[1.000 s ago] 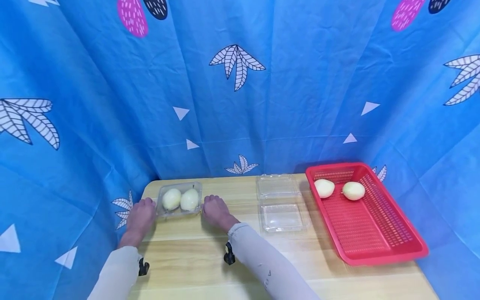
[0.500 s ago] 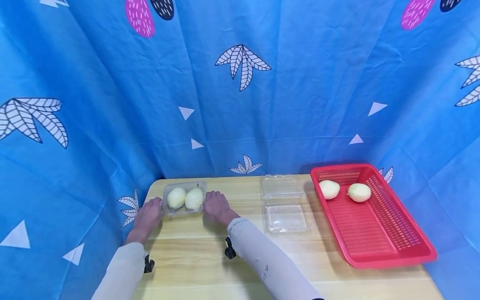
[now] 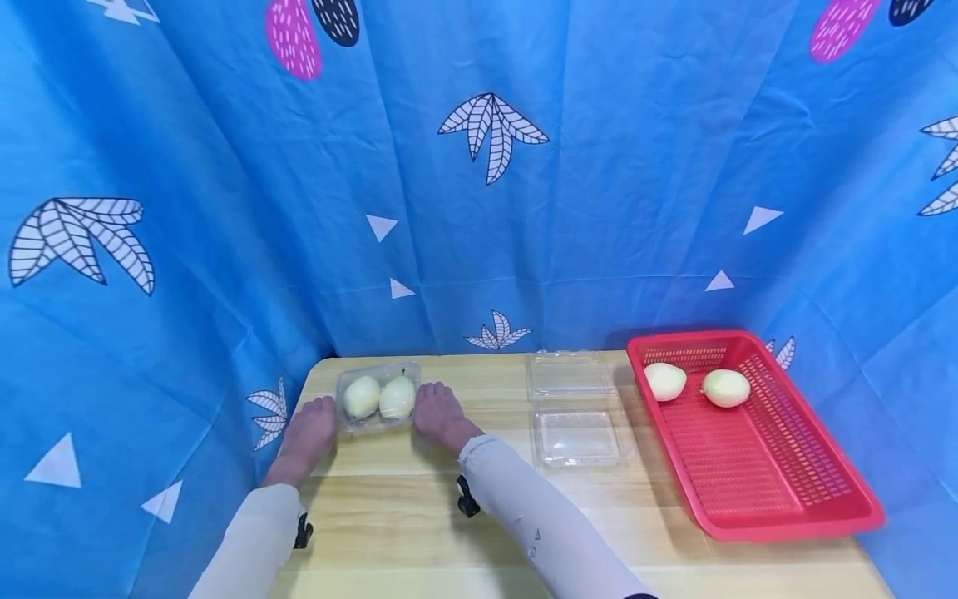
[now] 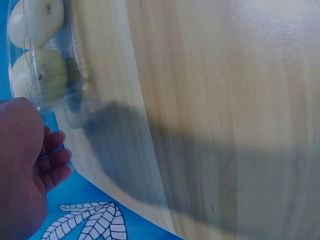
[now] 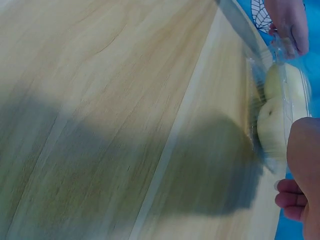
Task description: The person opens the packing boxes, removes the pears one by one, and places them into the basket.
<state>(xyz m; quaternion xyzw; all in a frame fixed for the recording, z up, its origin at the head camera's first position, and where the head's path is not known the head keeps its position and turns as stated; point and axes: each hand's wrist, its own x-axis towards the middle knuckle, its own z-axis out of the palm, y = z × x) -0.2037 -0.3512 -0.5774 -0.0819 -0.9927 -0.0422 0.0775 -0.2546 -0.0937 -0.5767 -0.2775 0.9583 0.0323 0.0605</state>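
A lidded clear plastic box (image 3: 367, 426) stands at the table's back left. Inside it two pale yellow pears, the left pear (image 3: 362, 397) and the right pear (image 3: 397, 398), sit side by side. At the box's left end my left hand (image 3: 310, 434) pinches the edge, its other fingers curled, as the left wrist view (image 4: 22, 165) shows. My right hand (image 3: 441, 416) grips the opposite end with curled fingers below. Part of each hand's grip is hidden behind the palm.
A second clear plastic box (image 3: 578, 437) lies unfolded in the middle, its lid half toward the curtain. On the right, a red basket (image 3: 741, 474) holds two more pears (image 3: 726, 388). A blue patterned curtain (image 3: 524, 208) closes off the back and sides of the wooden table (image 3: 419, 516).
The head view has swung slightly left, so everything appears shifted right. Both hands stay at the ends of the box with the pears.
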